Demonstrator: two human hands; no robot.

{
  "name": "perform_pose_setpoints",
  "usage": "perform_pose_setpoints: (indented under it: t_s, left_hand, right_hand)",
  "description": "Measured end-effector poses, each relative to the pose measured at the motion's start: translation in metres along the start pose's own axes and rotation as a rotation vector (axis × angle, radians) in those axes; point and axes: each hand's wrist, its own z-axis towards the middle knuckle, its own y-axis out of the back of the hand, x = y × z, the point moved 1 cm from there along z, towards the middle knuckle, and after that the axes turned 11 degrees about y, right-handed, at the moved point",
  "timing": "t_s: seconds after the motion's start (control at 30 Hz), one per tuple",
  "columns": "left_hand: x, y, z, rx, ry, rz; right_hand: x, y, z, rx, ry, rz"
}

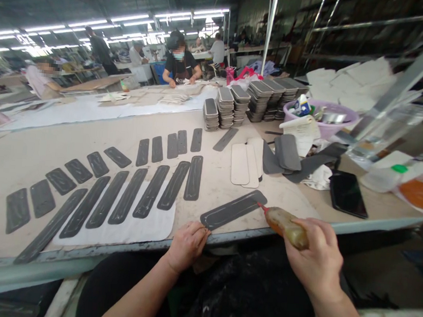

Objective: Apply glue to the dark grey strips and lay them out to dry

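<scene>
My right hand [316, 254] is wrapped round a squeeze bottle [287, 227] of yellowish-brown liquid. Its red nozzle points left, at the far right end of a dark grey rounded strip [233, 210]. A thin shiny line of glue runs round the strip near its edges. The strip lies slantwise close to the table's front edge. At its near left corner, the fingers of my left hand [188, 243] are closed on the end; the fingertips are partly hidden. Left of it, more dark strips [151, 191] with shiny lines lie in a slanted row, some over a white sheet [161, 228].
Shorter dark pieces [79, 170] form a row behind. Cream rounded pieces [240, 163], a black phone [348, 192] and a purple basin [321, 126] are on the right. Stacks of grey pieces [225, 108] stand farther back. A co-worker [183, 62] handles pieces across the table.
</scene>
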Motion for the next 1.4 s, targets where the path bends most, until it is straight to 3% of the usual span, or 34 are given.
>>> perform_pose_setpoints:
  t_s: [0.13,0.4,0.73,0.93,1.13,1.4]
  left_hand:
    - [0.000,0.000,0.000,0.001,0.002,-0.003]
    - [0.003,-0.002,-0.001,0.043,0.001,0.001]
    - [0.002,-0.002,0.000,0.007,-0.019,-0.009]
    - [0.003,-0.003,0.000,0.009,-0.014,-0.009]
    - [0.002,-0.002,0.000,0.021,0.001,-0.025]
    - [0.001,-0.002,0.003,0.032,0.017,-0.024]
  right_hand:
    - [0.016,-0.007,0.002,0.040,0.002,0.153]
    - [0.056,-0.021,0.001,0.271,0.048,0.502]
    - [-0.008,-0.004,0.015,-0.022,-0.087,0.034]
    - [0.002,-0.007,0.018,0.092,-0.069,0.197]
    - [-0.018,-0.005,0.022,-0.045,-0.166,0.035]
    - [-0.032,-0.017,0.030,-0.029,-0.191,-0.039]
